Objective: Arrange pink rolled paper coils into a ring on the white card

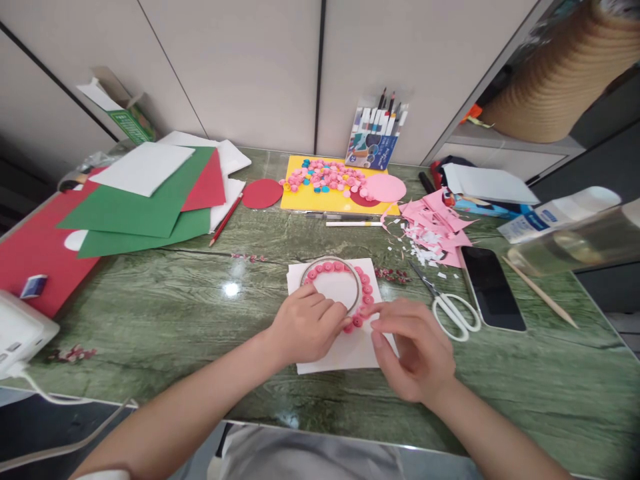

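A white paper sheet lies in front of me, with pink coiled rosettes set in a ring on it. A thin, round, greyish hoop lies over the rosettes, partly inside their ring. My left hand is curled over the hoop's lower edge with its fingers closed, hiding the lower left of the rosettes. At the right side of the sheet is my right hand, thumb and forefinger apart. Its fingertips are close to the lower right rosettes; whether they touch them I cannot tell.
White-handled scissors and a phone lie to the right, below pink paper scraps. Farther back, a yellow sheet bears many small coils. Green card is stacked left. A bottle stands far right.
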Available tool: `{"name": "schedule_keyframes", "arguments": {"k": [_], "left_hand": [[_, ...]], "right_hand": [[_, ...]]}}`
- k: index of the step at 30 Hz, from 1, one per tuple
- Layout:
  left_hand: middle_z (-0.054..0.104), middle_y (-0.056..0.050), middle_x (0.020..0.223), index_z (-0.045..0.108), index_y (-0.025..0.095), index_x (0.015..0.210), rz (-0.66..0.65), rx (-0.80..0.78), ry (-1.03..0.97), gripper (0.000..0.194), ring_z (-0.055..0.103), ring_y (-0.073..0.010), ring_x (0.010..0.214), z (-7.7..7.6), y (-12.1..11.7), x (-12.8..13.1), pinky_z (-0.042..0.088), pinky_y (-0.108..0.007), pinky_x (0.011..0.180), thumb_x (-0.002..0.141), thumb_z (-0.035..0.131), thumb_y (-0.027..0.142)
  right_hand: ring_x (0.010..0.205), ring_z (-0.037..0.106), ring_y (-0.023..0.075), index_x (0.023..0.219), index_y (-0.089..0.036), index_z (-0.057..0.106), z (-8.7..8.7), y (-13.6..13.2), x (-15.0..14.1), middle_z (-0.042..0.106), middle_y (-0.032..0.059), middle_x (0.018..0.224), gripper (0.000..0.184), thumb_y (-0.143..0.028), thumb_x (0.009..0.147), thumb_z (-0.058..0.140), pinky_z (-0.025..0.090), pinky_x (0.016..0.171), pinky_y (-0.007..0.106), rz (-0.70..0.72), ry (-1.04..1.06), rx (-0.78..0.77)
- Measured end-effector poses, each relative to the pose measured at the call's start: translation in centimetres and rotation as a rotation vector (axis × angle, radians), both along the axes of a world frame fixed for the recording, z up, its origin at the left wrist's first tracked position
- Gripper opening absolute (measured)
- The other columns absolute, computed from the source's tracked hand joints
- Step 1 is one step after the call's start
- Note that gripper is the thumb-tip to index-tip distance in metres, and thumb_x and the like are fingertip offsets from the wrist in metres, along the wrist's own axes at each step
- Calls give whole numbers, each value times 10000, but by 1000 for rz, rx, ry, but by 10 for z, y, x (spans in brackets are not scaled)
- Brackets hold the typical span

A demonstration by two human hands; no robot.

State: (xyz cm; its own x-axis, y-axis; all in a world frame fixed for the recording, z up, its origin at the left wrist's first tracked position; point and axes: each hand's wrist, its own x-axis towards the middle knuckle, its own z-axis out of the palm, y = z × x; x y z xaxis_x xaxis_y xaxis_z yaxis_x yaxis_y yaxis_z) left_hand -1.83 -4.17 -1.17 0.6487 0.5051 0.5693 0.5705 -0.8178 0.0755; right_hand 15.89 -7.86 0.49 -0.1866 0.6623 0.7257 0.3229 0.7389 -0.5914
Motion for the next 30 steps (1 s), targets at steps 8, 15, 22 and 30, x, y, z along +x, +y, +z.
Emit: {"name": "schedule_keyframes", "arguments": {"k": [8,15,22,30], "left_hand": [[494,10,483,461,179,597,25,-8,9,324,427,-126,467,2,2,-2,340,-285,555,904,371,228],[494,14,483,460,184,611,54,7,19,302,441,-126,463,2,3,-1,344,-284,559,898,376,222],[494,14,473,468,180,594,62,50,42,287,439,-125,461,1,1,0,345,-293,563,875,422,217],[448,28,451,431,186,555,33,101,31,306,393,-119,454,3,-5,3,299,-295,527,859,465,195]], "right_hand": [[769,556,184,976,-191,583,1,3,0,538,42,793,341,3,696,566,498,674,367,-152,-82,18],[759,535,164,942,-235,631,-8,11,3,552,31,844,255,-125,713,659,413,711,359,-394,-355,46],[740,539,161,825,-243,639,-7,12,3,599,3,768,166,-152,694,686,346,727,362,-457,-446,112],[722,511,159,682,-217,594,-2,10,-4,542,-4,718,97,-131,693,638,343,714,352,-434,-360,-37]]}}
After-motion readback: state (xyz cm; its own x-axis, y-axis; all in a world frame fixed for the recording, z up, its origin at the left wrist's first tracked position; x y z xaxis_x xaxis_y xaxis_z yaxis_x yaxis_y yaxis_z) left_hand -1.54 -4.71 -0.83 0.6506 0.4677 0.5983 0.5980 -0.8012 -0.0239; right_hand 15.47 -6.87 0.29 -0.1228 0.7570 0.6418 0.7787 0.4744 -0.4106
